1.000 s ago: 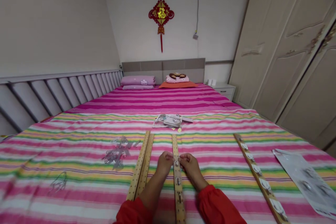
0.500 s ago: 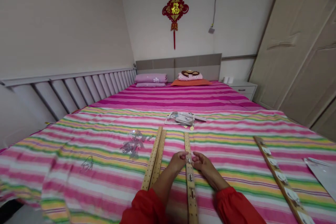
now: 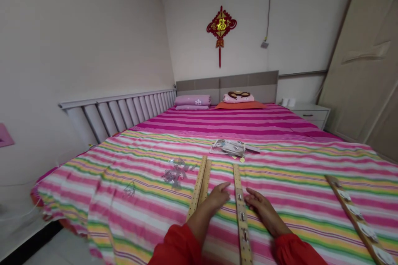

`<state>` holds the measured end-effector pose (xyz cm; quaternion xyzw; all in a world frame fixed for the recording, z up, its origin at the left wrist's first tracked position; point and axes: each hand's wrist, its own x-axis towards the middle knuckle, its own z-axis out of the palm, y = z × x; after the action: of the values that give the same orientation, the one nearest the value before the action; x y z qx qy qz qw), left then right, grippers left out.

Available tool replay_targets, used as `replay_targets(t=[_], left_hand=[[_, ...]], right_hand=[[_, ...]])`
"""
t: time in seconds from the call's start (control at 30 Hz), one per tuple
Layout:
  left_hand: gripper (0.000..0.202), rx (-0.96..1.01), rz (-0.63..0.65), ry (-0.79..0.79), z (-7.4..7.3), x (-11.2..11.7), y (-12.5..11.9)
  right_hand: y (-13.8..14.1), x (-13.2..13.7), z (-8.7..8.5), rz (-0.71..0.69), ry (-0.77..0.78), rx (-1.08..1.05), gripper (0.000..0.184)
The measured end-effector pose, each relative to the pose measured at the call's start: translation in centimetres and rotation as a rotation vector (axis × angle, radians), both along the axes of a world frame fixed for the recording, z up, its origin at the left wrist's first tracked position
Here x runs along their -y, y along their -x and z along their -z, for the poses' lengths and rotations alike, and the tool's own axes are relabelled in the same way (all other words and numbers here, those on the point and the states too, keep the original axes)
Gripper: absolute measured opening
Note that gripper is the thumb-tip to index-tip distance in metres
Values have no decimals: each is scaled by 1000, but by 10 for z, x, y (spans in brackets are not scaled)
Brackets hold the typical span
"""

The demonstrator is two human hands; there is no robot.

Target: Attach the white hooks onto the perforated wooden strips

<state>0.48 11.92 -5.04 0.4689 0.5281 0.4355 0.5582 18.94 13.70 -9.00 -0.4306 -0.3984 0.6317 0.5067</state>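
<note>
On the striped bed cover [image 3: 149,223], a wooden strip [image 3: 241,207] is lying between the hands, carrying three small metal fittings [image 3: 242,216] in a row. The left hand [image 3: 221,196] is hovering just beside it, half open and apparently empty, while the right hand [image 3: 259,205] is hanging loosely open near the opposite edge, seemingly holding nothing, contact with the wood being unclear. The step in hand is apparently setting fittings along the strip, and the next move is probably calling for steadying it and adding another farther up.
</note>
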Motion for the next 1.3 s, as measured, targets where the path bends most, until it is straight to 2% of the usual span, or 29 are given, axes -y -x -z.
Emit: replay_targets(t=[0.07, 0.13, 0.2, 0.27, 0.37, 0.47, 0.63, 0.73, 0.83, 0.97, 1.07, 1.2, 1.3], left_hand=[[46, -83, -76, -28, -10, 4, 33], [31, -201, -184, -178, -20, 9, 75], [18, -364, -344, -291, -25, 15, 119], [16, -563, -487, -371, -25, 23, 158], [19, -838, -536, -427, -19, 35, 195], [25, -1052, -462, -480, -13, 41, 205], [28, -1274, -337, -465, -10, 39, 201], [26, -1362, -299, -450, -13, 36, 200], [22, -1418, -259, -459, -22, 35, 199], [26, -1376, -265, -458, -37, 35, 201], [19, -1232, -286, -503, -41, 33, 208], [11, -872, -460, -451, -38, 27, 215], [17, -472, -483, -319, -37, 25, 211]], right_hand=[[-1, -1, 2, 2, 7, -14, 46], [-1, -1, 3, 5, 4, -21, 46], [-1, 0, 2, 10, 1, -24, 46], [-1, 2, 0, 12, 0, -25, 44], [-1, 4, -3, 16, 2, -29, 41], [-2, 3, -1, 21, 5, -29, 40], [-3, 0, 5, 23, 2, -42, 41], [-3, 0, 5, 19, 3, -46, 41], [-2, 1, 3, 17, 5, -45, 41], [-2, 1, 2, 17, -7, -41, 42], [-2, 1, 2, 23, -14, -35, 41], [-2, 4, -1, 24, -15, -43, 39], [-2, 4, -1, 32, -21, -45, 39]])
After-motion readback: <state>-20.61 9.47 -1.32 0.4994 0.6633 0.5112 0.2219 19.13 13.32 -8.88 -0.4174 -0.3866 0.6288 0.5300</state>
